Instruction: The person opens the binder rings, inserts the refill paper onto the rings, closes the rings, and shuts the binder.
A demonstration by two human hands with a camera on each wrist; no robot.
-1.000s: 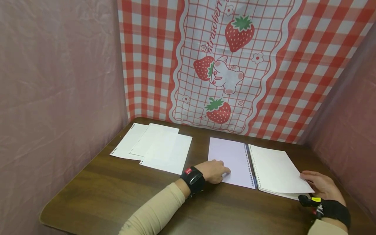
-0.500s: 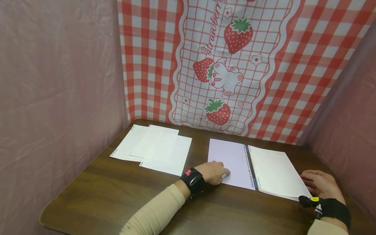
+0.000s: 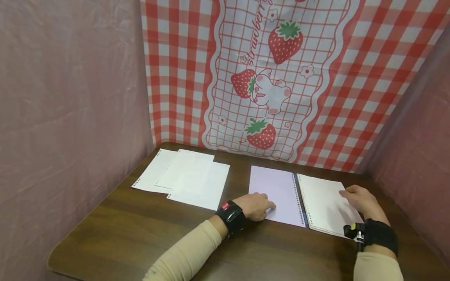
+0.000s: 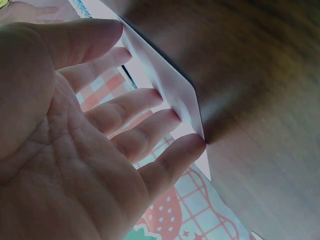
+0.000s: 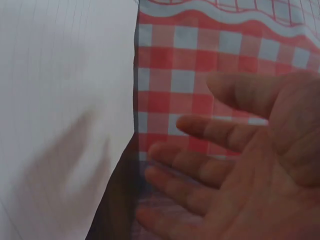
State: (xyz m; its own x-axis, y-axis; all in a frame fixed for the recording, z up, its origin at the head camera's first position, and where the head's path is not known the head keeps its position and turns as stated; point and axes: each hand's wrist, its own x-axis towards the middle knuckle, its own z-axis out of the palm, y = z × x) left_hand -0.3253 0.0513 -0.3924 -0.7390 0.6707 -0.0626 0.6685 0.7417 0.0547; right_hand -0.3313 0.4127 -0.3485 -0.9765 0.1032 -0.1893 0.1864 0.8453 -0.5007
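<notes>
A ring-bound notebook lies spread flat, its lilac cover (image 3: 275, 187) on the left and a stack of white pages (image 3: 323, 203) on the right. My left hand (image 3: 256, 206) rests its fingertips on the near left part of the cover; in the left wrist view its fingers (image 4: 145, 135) are spread along the cover's edge. My right hand (image 3: 363, 201) hovers by the right edge of the pages, casting a shadow on them. From the right wrist view, that hand's fingers (image 5: 185, 162) are loosely extended beside the lined page (image 5: 65, 100), with nothing held.
Several loose white sheets (image 3: 200, 179) with punched edges overlap at the left of the brown table (image 3: 147, 230). Behind stands a red checked strawberry cloth (image 3: 183, 78), with pinkish curtains (image 3: 70, 117) on both sides.
The right hand has let the lifted page down flat and moved up and leftward over the page edge. The left hand has stayed on the cover.
</notes>
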